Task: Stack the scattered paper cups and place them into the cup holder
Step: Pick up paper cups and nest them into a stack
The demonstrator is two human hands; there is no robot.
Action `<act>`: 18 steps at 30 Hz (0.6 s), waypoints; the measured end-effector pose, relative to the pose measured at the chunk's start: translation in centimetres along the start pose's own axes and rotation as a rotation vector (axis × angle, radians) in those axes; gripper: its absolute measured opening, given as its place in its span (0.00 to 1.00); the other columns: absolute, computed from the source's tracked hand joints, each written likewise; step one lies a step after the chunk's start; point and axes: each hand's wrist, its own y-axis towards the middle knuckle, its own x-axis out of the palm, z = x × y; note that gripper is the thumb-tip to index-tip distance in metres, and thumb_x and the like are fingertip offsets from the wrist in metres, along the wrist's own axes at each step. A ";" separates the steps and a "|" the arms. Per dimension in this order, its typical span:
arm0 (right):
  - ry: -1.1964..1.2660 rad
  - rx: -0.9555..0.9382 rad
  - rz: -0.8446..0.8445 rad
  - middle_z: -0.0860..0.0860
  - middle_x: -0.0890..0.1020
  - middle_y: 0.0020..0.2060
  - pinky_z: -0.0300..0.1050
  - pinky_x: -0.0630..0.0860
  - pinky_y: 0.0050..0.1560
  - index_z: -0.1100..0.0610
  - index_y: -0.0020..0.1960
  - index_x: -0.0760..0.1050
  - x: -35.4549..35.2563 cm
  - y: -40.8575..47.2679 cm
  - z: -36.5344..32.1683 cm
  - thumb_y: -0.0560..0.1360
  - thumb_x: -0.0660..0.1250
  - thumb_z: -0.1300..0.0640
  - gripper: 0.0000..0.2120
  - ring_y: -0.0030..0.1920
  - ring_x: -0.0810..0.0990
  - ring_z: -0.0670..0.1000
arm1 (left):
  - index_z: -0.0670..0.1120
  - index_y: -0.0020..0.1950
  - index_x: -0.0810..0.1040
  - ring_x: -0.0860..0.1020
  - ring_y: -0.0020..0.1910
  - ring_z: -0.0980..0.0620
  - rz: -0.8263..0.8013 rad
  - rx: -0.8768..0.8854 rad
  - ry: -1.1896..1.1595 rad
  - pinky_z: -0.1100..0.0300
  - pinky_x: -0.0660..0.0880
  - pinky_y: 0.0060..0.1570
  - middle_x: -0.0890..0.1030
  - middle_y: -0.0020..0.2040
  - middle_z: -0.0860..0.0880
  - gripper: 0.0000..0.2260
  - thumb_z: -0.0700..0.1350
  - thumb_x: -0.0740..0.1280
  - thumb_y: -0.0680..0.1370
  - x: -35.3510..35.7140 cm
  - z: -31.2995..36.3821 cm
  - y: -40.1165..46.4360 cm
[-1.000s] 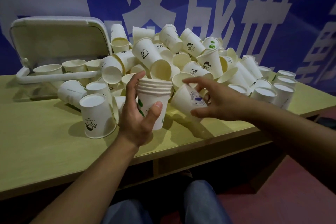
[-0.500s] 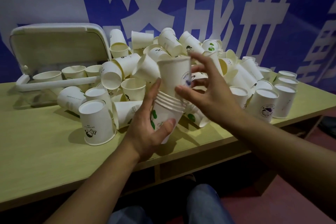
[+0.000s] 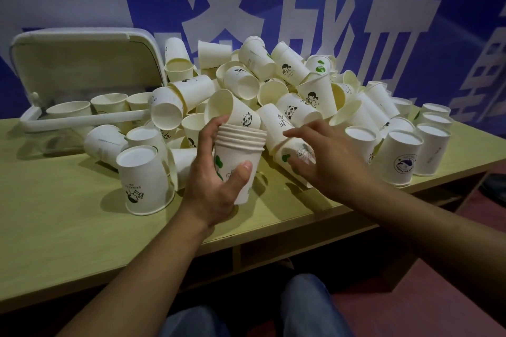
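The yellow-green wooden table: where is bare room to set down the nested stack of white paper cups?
The yellow-green wooden table is bare along its near edge, left of the left hand gripping the nested stack of white paper cups and in front of the upside-down cup. A narrower strip lies under the right forearm. Behind, the heap of loose cups is crowded.

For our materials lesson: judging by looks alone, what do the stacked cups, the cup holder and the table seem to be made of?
Stacked cups held by the left hand: apparently thin matte white paper, with rolled rims and printed logos.
Cup holder: probably moulded plastic, smooth off-white with rounded corners.
Table: seemingly laminated board, flat yellowish-green with faint grain; its core is not visible.
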 end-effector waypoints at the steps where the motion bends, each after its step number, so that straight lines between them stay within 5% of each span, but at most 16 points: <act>1: 0.006 0.021 -0.029 0.49 0.73 0.65 0.47 0.69 0.56 0.44 0.70 0.71 0.1 0.0 0.1 0.76 0.69 0.48 0.23 0.63 0.71 0.54 | 0.60 0.71 0.60 0.76 0.56 0.66 0.001 0.000 0.003 0.73 0.75 0.45 0.71 0.63 0.59 0.31 0.58 0.66 0.69 0.0 0.0 0.0; 7: 0.095 0.131 -0.158 0.50 0.70 0.67 0.51 0.74 0.62 0.44 0.71 0.68 -0.2 0.5 0.1 0.72 0.74 0.47 0.30 0.64 0.74 0.53 | 0.60 0.72 0.61 0.76 0.57 0.67 -0.043 -0.018 -0.009 0.74 0.73 0.48 0.72 0.63 0.58 0.32 0.57 0.67 0.70 0.0 0.1 0.0; 12: 0.078 0.164 -0.305 0.49 0.74 0.62 0.44 0.75 0.52 0.42 0.73 0.64 -1.7 1.0 0.3 0.71 0.74 0.42 0.34 0.53 0.76 0.48 | 0.63 0.72 0.61 0.76 0.59 0.63 -0.080 -0.040 -0.033 0.72 0.74 0.50 0.72 0.65 0.57 0.32 0.57 0.67 0.69 -0.1 0.1 -0.1; 18: 0.322 0.181 -0.264 0.43 0.77 0.56 0.42 0.80 0.45 0.40 0.67 0.71 -3.0 0.6 0.3 0.72 0.73 0.47 0.25 0.47 0.78 0.42 | 0.63 0.72 0.61 0.75 0.58 0.65 -0.128 -0.022 -0.005 0.72 0.73 0.50 0.71 0.59 0.74 0.32 0.57 0.67 0.69 -0.1 -0.1 -0.2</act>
